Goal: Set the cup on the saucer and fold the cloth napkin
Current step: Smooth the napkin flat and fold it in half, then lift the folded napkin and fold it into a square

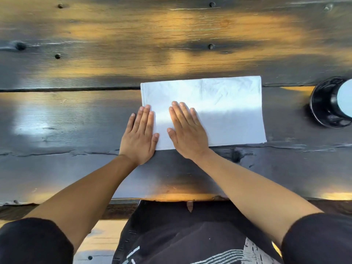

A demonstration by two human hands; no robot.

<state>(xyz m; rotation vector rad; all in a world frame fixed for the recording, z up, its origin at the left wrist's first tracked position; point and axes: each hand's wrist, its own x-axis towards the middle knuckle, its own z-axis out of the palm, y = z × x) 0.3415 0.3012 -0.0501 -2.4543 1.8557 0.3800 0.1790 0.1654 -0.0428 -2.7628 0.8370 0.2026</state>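
A white cloth napkin (219, 103) lies flat on the dark wooden table (76, 115) as a wide rectangle. My left hand (140, 136) rests flat over its left edge, fingers straight, palm partly on the bare wood. My right hand (187, 130) presses flat on the napkin's left part, fingers straight and pointing away from me. At the right edge of the view a black saucer (322, 103) sits on the table with a white cup (345, 98) on it, the cup cut off by the frame.
The table's near edge (171, 198) runs just in front of my lap. Gaps between planks cross the tabletop, and several dark bolt heads dot its far part. Bare wood stretches to the left of the napkin and beyond it.
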